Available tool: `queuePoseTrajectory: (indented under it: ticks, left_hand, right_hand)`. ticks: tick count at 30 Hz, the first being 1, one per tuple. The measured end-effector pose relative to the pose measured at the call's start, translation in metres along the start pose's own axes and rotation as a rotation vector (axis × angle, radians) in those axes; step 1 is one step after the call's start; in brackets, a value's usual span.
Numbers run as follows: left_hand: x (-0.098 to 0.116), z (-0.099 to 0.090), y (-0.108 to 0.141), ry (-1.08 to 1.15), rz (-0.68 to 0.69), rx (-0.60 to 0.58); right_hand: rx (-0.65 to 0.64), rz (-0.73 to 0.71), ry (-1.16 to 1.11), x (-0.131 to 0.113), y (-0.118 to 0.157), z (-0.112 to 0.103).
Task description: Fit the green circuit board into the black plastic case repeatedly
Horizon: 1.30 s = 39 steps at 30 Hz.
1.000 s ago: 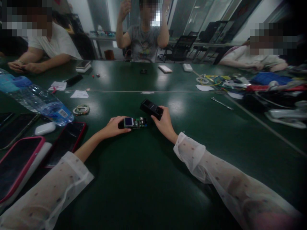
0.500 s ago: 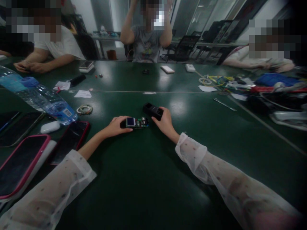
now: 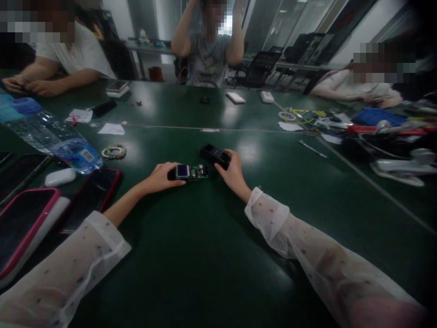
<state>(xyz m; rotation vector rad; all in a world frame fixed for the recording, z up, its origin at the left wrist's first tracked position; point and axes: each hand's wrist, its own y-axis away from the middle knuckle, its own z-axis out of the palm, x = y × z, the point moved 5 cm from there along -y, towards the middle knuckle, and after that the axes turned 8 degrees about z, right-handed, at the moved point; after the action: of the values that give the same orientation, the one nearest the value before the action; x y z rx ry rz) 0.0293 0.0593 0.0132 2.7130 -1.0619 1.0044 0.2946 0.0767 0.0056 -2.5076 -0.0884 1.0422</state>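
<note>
Between the thumb and fingers of my left hand (image 3: pixel 160 177) is the left end of a green circuit board (image 3: pixel 195 173) that carries a small dark screen (image 3: pixel 183 171). The board's bare right end faces my other hand, and a black part shows under my left fingers. My right hand (image 3: pixel 234 171) is closed around the right end of a black plastic housing (image 3: pixel 215 156) with a window opening at its far left. Housing and board lie close together at the middle of the green table (image 3: pixel 191 246); whether they touch I cannot tell.
Bottles (image 3: pixel 73 146), a red-edged phone (image 3: pixel 90 198), a pink-cased phone (image 3: pixel 27 232) and a white case (image 3: pixel 60 176) crowd the left. A wrench (image 3: pixel 312 148) and tangled cables (image 3: pixel 303 116) lie to the right. Several people sit across the table.
The whole view has shifted slightly, so most things appear a little further left. Both hands keep their holds, with the board and housing in nearly the same place relative to each other.
</note>
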Motion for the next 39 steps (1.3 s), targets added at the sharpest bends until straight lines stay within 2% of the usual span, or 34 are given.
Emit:
queuePoseTrajectory:
  ticks: [13,22,25,28,31,34,39]
  left_hand:
    - [0.002,0.0,0.001,-0.049,-0.031,-0.002]
    - [0.003,0.0,0.002,-0.055,-0.045,-0.002]
    - [0.002,0.0,0.002,-0.056,-0.037,0.003]
    - [0.002,0.0,0.001,-0.055,-0.013,0.01]
    - [0.003,0.001,0.001,-0.066,0.001,0.024]
    - [0.002,0.002,0.002,-0.074,-0.005,0.039]
    - [0.0,0.002,0.0,-0.072,0.037,0.068]
  right_hand:
    - [0.008,0.009,0.011,0.002,0.0,0.002]
    - [-0.007,0.035,-0.09,0.004,-0.001,0.001]
    - [0.037,0.029,-0.182,-0.002,0.001,-0.006]
    - [0.093,-0.028,-0.261,-0.018,0.008,-0.017]
    - [0.098,-0.159,-0.237,-0.039,0.017,-0.024]
    - [0.032,-0.281,-0.212,-0.052,0.023,-0.024]
    - [-0.084,-0.406,-0.202,-0.06,0.029,-0.019]
